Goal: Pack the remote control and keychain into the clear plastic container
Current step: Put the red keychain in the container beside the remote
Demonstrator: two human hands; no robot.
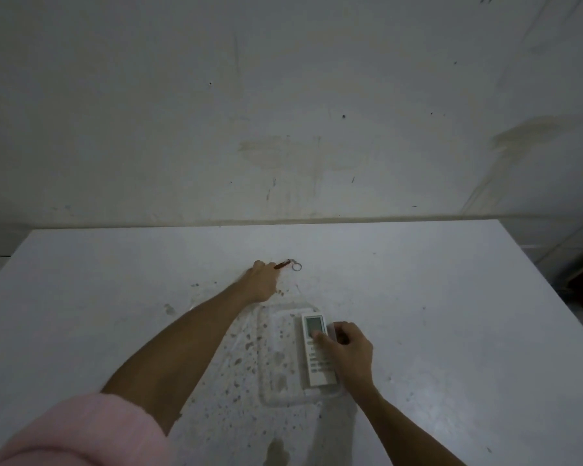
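Observation:
A white remote control (313,327) with a grey screen lies lengthwise along the right side of the clear plastic container (276,358), a shallow rectangular tray on the white table. My right hand (347,354) rests on the remote, thumb on its buttons and fingers curled round its right edge. Farther back, a keychain (288,264) with a thin brown piece and a metal ring lies on the table beyond the container. My left hand (261,280) reaches over the container's far left corner, its fingertips closed on the brown end of the keychain.
The white table (451,314) is speckled with brown stains around the container. Its back edge meets a stained white wall (283,129). The table's right edge drops off near a dark floor area. A pink sleeve (81,432) covers my left upper arm.

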